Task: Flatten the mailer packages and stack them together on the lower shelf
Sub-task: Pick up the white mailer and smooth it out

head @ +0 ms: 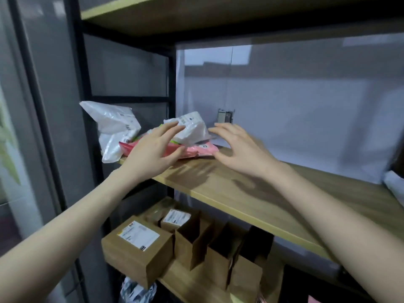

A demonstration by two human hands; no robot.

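Furthest left of the hands, a crumpled white mailer [113, 127] leans at the left end of the wooden shelf [251, 193], one corner hanging over the shelf's front edge beside the black frame post [87, 88]. Just to its right, under the left hand, a flat pink mailer [196, 150] lies on the shelf board, with a strip of green packaging [153, 131] showing above it.

The left hand [153, 152] reaches in with fingers spread; its fingertips [175, 125] touch the left side of a puffy white mailer [192, 127] that sits on top of the pink one, while the thumb lies over the pink mailer. The hand is open, pressing or resting rather than gripping.

The puffy white mailer sits between the two hands, tilted up, printed label facing the camera.

The right hand [238, 149] hovers just right of that mailer, fingers spread and slightly curled, released and holding nothing; whether its fingertips touch the plastic cannot be told through the blur. Behind it, a small grey object [225, 115] sits against the white back sheet [306, 119].

Below both forearms, on the shelf underneath, stand labelled cardboard boxes [137, 248] to the left and open brown paper bags [220, 254] to the right. At the far right edge, well away from the right hand, another white package [395, 184] peeks in.
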